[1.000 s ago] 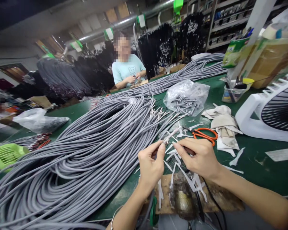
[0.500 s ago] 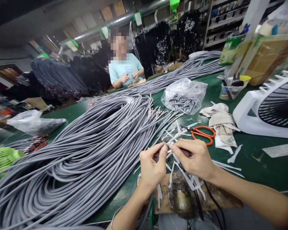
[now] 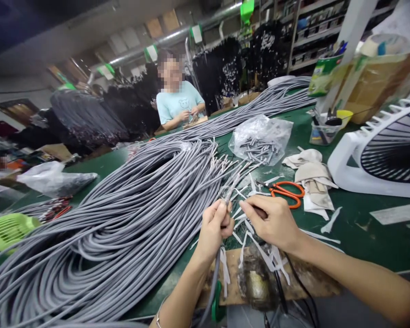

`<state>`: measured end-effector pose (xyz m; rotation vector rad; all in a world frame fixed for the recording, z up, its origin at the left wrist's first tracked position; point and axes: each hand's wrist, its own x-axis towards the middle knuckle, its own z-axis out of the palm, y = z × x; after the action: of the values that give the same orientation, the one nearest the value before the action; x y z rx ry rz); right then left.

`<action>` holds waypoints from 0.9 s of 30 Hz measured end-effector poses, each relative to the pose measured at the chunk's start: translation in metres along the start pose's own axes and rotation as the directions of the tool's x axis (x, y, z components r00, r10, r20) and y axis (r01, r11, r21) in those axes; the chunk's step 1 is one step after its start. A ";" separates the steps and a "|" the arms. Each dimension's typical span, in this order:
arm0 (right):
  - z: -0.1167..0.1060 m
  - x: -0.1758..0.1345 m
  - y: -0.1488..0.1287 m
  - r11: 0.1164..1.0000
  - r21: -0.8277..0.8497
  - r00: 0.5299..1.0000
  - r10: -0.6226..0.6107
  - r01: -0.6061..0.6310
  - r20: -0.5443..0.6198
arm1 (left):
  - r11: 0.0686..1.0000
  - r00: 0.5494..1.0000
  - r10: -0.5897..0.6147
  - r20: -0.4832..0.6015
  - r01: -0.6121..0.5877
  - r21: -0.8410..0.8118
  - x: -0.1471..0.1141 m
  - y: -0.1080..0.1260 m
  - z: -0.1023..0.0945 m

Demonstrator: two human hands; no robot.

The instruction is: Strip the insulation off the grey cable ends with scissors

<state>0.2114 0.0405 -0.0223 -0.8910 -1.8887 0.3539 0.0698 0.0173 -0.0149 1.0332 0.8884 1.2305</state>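
Observation:
My left hand (image 3: 216,223) is closed round the end of a grey cable (image 3: 215,273), which hangs down below my fist. Fine pale strands (image 3: 226,193) stick up out of the top of that fist. A little to the right, my right hand (image 3: 273,223) is closed in a pinch at a thin white strand (image 3: 238,193) that runs across from the cable end. The two hands are slightly apart. Beyond my right hand lie orange-handled scissors (image 3: 289,193). White strips (image 3: 251,228) are scattered under and around both hands.
A big coil of grey cables (image 3: 123,205) covers the left of the green table (image 3: 358,237). Behind are a clear bag of short grey pieces (image 3: 261,139), cloths (image 3: 314,175) and a white fan (image 3: 348,168). A wooden board (image 3: 232,291) bears a dark device (image 3: 258,282). Across sits a person (image 3: 181,102).
My hands have come apart from touching fingertips. The left has turned upright round the cable end, and the right has stayed nearly in place. The person's hands across the table have drawn together.

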 end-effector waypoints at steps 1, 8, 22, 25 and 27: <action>0.000 0.000 0.000 1.000 0.006 1.000 0.001 -0.001 0.008 | 1.000 1.000 -0.003 0.008 0.003 0.004 -0.001 0.000 0.000; 0.002 0.000 0.000 0.998 0.059 0.999 -0.031 0.030 0.021 | 0.983 0.999 0.026 0.026 -0.030 0.182 -0.008 -0.002 0.005; 0.002 -0.004 -0.006 0.998 0.004 0.997 -0.067 0.067 0.022 | 0.983 0.996 -0.063 0.066 0.074 -0.170 0.004 0.003 -0.009; -0.002 0.003 0.001 1.000 0.024 0.999 0.004 -0.005 0.041 | 0.971 0.986 -0.072 0.151 0.104 -0.214 -0.001 0.003 -0.004; -0.001 0.003 0.000 0.998 0.065 0.998 -0.004 0.000 0.055 | 0.971 0.982 -0.069 0.176 0.106 -0.216 -0.002 0.002 -0.003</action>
<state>0.2118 0.0425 -0.0195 -0.8432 -1.9172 0.4401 0.0659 0.0159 -0.0142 0.8916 0.6418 1.1231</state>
